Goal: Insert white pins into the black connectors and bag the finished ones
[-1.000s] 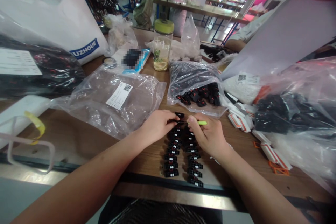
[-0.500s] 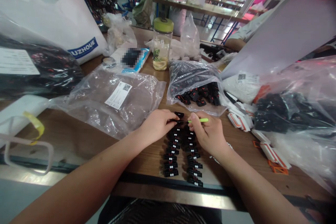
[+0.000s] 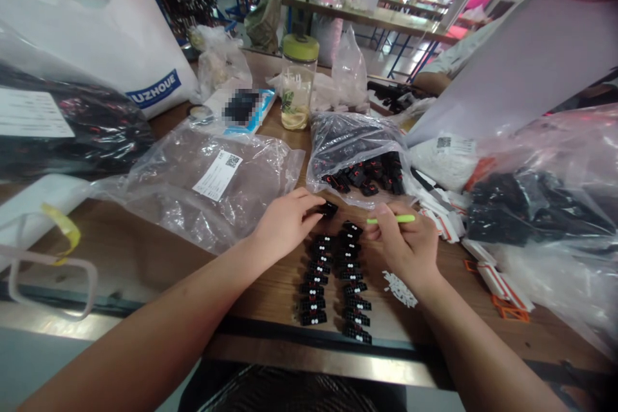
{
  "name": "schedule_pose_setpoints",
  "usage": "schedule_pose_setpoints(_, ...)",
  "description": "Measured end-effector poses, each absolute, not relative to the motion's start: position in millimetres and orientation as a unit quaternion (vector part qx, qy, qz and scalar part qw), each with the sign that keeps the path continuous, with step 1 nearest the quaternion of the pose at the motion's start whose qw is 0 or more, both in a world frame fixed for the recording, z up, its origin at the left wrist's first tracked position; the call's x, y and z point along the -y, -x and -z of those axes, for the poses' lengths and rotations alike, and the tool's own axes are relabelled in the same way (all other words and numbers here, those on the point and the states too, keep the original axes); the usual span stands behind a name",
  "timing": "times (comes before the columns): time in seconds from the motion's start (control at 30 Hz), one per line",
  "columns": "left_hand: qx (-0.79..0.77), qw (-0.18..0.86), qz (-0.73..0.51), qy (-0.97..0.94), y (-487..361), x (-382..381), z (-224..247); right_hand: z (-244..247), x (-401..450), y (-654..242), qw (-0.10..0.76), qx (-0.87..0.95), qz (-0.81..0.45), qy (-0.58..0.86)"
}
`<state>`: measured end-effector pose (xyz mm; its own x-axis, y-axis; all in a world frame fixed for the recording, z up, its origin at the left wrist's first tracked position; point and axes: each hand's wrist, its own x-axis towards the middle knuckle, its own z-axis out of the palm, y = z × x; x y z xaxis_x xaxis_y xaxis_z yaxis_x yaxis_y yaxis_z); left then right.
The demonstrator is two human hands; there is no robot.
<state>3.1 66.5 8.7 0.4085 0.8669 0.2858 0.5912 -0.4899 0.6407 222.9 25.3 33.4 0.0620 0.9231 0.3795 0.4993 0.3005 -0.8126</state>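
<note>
My left hand (image 3: 290, 222) pinches a small black plastic connector (image 3: 329, 208) above the far end of two rows of black connectors. In my right hand (image 3: 408, 238) is a thin tool with a bright yellow-green handle (image 3: 392, 219); its tip is too fine to make out. The left row (image 3: 316, 291) and the right row (image 3: 355, 286) run toward the table's front edge, and most pieces show paired white dots. A small heap of white bits (image 3: 400, 290) lies beneath my right hand.
An open plastic bag of black connectors (image 3: 360, 148) lies beyond my hands. To the left is a flattened clear bag (image 3: 241, 187) with a label. A green-lidded bottle (image 3: 298, 84) stands at the back. White-and-orange strips (image 3: 497, 280) lie at right, beside a bulky clear bag (image 3: 526, 206).
My right hand has moved right with the tool, away from my left hand, uncovering the white heap. My left hand has shifted slightly away from me, the black connector between its fingers.
</note>
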Motion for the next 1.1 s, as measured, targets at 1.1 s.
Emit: schedule_pose_setpoints(1.1,-0.427,0.352,-0.204,-0.808,-3.1,-58.0,-22.0,-20.7,-18.8,-212.0,0.447,0.670,-0.251,0.536)
